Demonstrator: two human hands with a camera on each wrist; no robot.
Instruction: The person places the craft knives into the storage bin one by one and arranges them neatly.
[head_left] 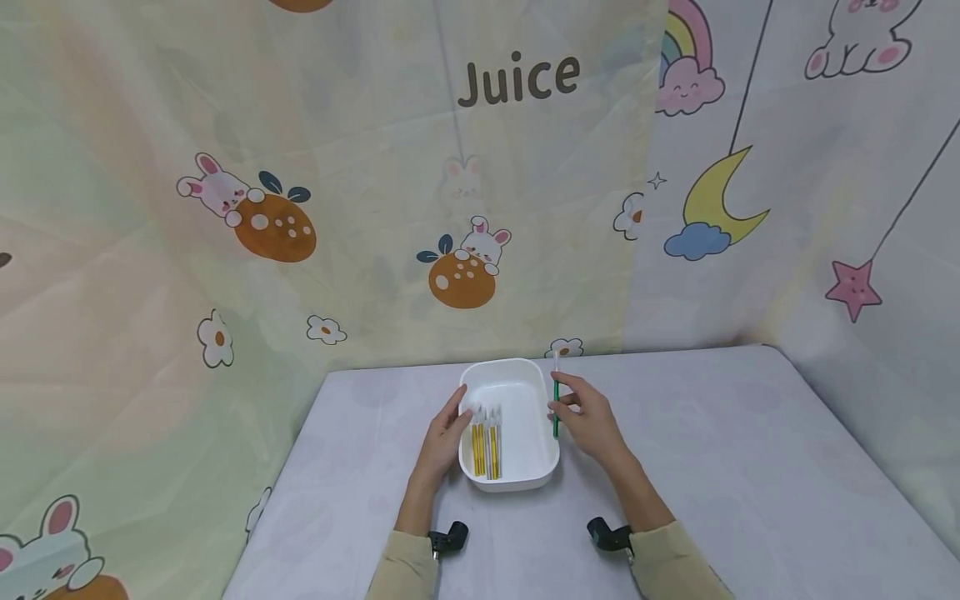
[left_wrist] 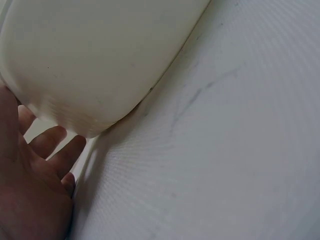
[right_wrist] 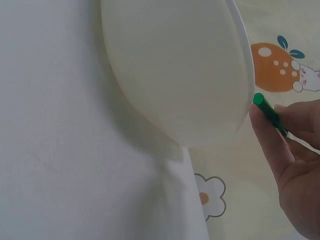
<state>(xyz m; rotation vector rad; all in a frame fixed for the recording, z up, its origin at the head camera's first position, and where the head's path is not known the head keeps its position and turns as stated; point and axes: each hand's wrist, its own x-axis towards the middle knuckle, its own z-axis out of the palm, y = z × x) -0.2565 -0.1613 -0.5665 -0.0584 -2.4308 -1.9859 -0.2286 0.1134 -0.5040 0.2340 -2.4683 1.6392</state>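
Observation:
A white plastic tray (head_left: 527, 433) with rounded corners lies on the table. Its left rim is held by my left hand (head_left: 444, 440), thumb over the edge and fingers along the outer wall; those fingers (left_wrist: 74, 150) show beside the wall in the left wrist view. Several slim yellow and silver pens (head_left: 487, 450) with pale tips lie side by side in the tray's left half. At the right rim, my right hand (head_left: 592, 421) pinches a green pen (head_left: 556, 392) between thumb and fingers, its pale end pointing away. The pen's round green end (right_wrist: 258, 99) shows close to the tray wall.
A white cloth covers the table (head_left: 720, 467), which meets a printed curtain (head_left: 375, 275) along its back edge. Black wrist cameras are strapped near both sleeves, the left camera (head_left: 450, 539) and the right camera (head_left: 607, 535).

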